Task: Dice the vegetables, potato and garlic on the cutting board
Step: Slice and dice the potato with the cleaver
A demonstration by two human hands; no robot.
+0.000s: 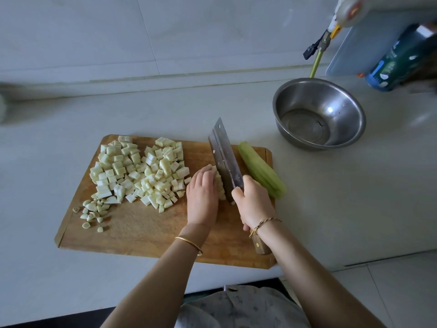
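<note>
The fingers (237, 193) of the right hand (254, 202) are clenched round the cleaver (225, 159) handle, blade toward 11 o'clock. Vegetable strips (220, 185) are pinned under curled fingers (208, 172) of the left hand (202, 192). On the cutting board (153, 233), diced cubes (139, 169) and garlic pieces (92, 213) are heaped toward 9 o'clock; a peeled green vegetable (260, 172) lies along the 3 o'clock edge; bare wood is left at 6 o'clock.

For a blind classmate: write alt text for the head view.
A person's right hand grips a cleaver, cutting pale vegetable strips steadied by the left hand on a wooden cutting board. Diced pieces lie left; a peeled green vegetable lies right.
</note>
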